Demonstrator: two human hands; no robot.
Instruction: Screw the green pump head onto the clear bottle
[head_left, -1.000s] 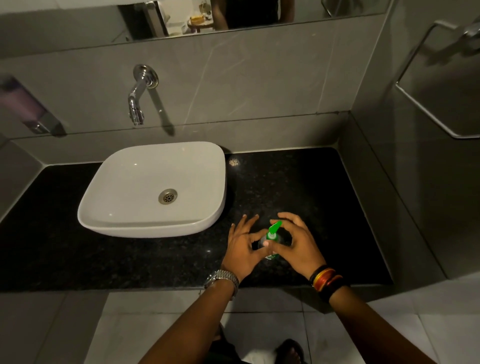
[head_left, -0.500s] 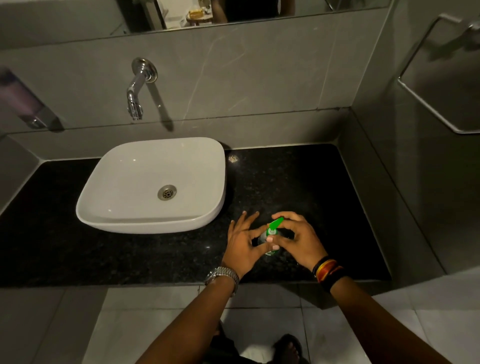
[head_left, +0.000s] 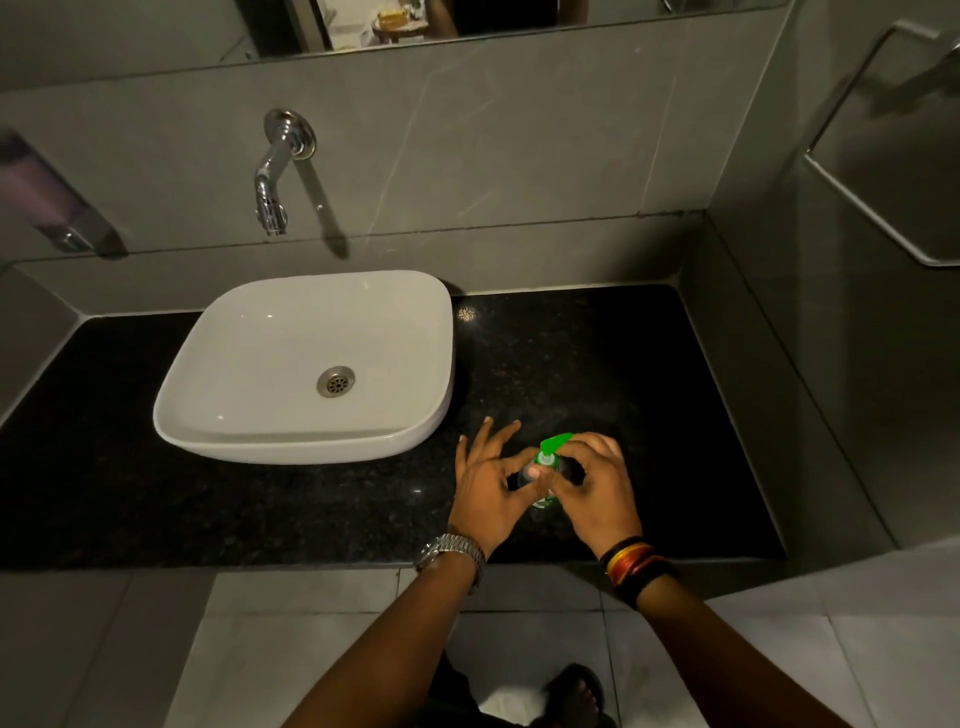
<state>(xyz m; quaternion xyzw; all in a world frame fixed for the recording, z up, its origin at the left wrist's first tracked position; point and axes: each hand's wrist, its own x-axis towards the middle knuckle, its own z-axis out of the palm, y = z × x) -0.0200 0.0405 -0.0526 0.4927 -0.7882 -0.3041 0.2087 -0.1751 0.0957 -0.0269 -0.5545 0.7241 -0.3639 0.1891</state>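
On the black speckled stone bench (head_left: 597, 364), to the right of the white rounded ceramic basin (head_left: 306, 364), a small clear plastic bottle (head_left: 545, 501) stands near the front edge, almost wholly hidden between the two hands. The bright green plastic pump head (head_left: 551, 448) sits on top of it, its flat spout pointing away from the person and slightly right. The right hand (head_left: 592, 486) curls over the pump head from the right, thumb and forefinger pinched on the green collar below the spout. The left hand (head_left: 485, 486) presses in from the left with thumb and forefinger closed on the bottle's neck or shoulder — the exact contact is too small to make out — while its other three fingers fan out, free of anything. A silver metal link watch (head_left: 451, 553) sits on the left wrist; a stack of black, red and yellow thread bands (head_left: 635, 567) wraps the right wrist. A chrome wall-mounted tap (head_left: 275, 171) juts out above the basin.
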